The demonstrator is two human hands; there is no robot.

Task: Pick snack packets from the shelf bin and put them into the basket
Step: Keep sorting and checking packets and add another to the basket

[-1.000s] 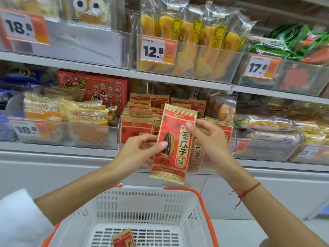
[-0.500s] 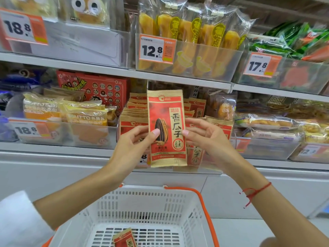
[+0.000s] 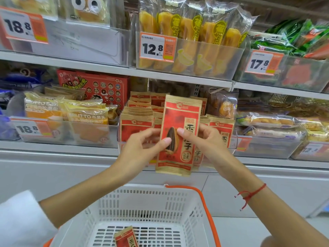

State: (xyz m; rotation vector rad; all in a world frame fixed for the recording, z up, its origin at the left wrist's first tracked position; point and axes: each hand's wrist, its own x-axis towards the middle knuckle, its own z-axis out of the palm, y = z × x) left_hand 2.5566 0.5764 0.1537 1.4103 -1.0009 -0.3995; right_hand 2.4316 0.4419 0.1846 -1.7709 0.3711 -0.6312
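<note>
Red packet (image 3: 178, 136) is pinched upright between the left hand (image 3: 142, 148) and right hand (image 3: 204, 139), just above the basket (image 3: 151, 198) below them, probably ready to drop in.

Two hands: left hand (image 3: 142, 148), right hand (image 3: 204, 139). One white plastic basket (image 3: 151, 202). Five orange-and-white price tags visible.
</note>
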